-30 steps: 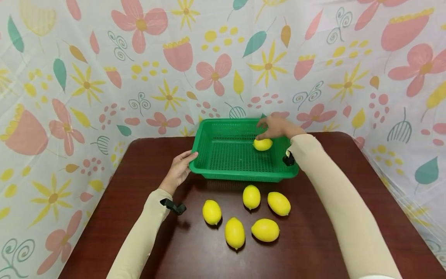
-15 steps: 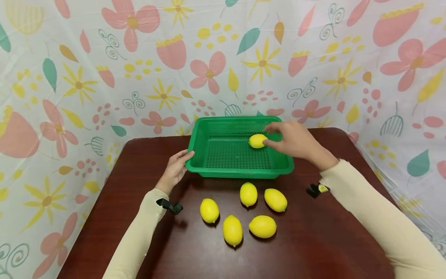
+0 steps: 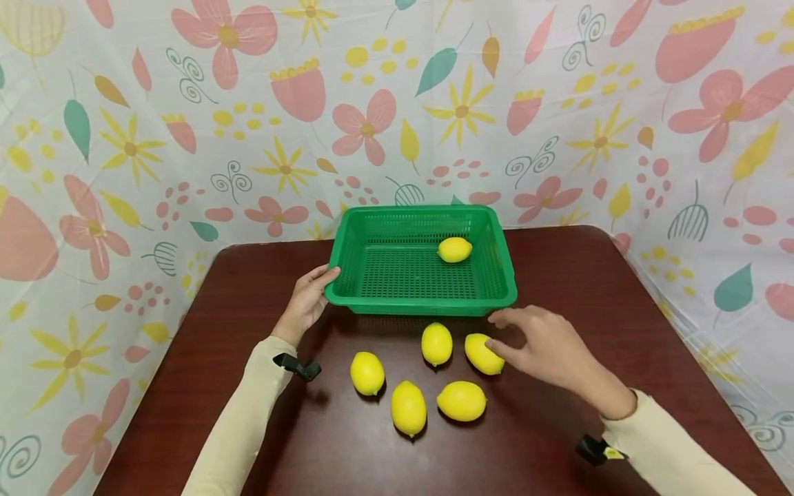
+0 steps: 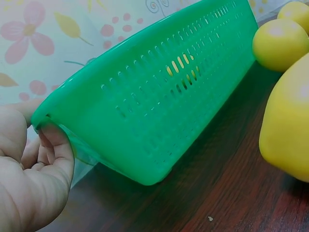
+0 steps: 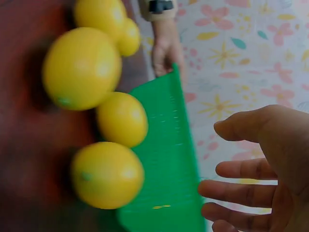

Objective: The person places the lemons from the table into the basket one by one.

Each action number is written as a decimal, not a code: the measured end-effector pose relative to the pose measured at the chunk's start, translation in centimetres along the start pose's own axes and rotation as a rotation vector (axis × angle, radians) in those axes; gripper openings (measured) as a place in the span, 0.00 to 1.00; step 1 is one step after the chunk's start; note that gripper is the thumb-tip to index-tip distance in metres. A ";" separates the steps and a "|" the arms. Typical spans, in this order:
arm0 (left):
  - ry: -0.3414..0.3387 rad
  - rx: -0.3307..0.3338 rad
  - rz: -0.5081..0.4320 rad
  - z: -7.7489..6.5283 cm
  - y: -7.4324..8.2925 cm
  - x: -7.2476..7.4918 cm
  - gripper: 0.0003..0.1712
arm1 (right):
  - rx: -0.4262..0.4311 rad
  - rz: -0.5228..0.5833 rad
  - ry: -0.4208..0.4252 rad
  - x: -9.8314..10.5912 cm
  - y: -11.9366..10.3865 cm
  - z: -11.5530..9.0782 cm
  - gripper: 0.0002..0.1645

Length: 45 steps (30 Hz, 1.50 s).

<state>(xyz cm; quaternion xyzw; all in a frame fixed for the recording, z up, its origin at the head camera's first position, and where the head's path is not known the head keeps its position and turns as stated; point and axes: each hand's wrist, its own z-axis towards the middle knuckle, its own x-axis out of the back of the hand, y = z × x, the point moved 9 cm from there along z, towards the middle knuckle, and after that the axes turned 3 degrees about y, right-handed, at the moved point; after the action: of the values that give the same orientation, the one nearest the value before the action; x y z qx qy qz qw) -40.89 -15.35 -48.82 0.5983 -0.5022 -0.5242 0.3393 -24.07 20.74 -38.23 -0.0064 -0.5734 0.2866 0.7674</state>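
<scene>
A green plastic basket (image 3: 422, 303) with slotted walls stands on the table. My left hand (image 3: 308, 297) grips its left rim, thumb above and curled fingers beneath, as the left wrist view shows. One lemon (image 3: 455, 249) lies inside the basket toward the back right. My right hand (image 3: 546, 348) holds nothing; its fingers are spread and its thumb tip overlaps the rightmost lemon (image 3: 480, 353) on the table. In the right wrist view that hand (image 5: 256, 174) appears with thumb and fingers apart, beside the basket's rim (image 5: 190, 145).
In front of the basket lie more lemons: one near its wall (image 3: 437, 344), a left one (image 3: 367, 373), a front one (image 3: 408, 408) and a sideways one (image 3: 462, 401). A flower-print cloth (image 3: 372, 103) hangs behind the dark wooden table (image 3: 248, 275).
My right hand has let go of the lemon inside the basket, drawn back out over the right rim and come down by the rightmost lemon. My left hand keeps its grip.
</scene>
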 end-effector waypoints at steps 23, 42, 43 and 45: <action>0.000 -0.012 -0.030 0.0 -0.6 -0.3 0.27 | -0.159 -0.043 -0.057 -6.9 3.4 -2.8 0.40; 0.023 0.003 -0.021 -0.1 -0.3 -0.1 0.27 | -0.149 0.165 -0.032 -4.6 2.8 -2.7 0.37; 0.024 0.002 -0.020 -0.1 -0.3 -0.1 0.27 | -0.142 0.171 -0.036 -4.2 2.6 -2.6 0.38; 0.026 0.001 -0.021 -0.1 -0.2 -0.1 0.27 | -0.128 0.178 -0.050 -3.5 2.1 -2.5 0.37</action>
<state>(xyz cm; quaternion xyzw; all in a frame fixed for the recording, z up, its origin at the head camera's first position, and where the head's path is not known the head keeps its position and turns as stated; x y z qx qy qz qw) -40.74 -15.19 -49.00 0.6103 -0.4916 -0.5198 0.3401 -23.41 21.67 -42.84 -0.0994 -0.6069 0.3165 0.7222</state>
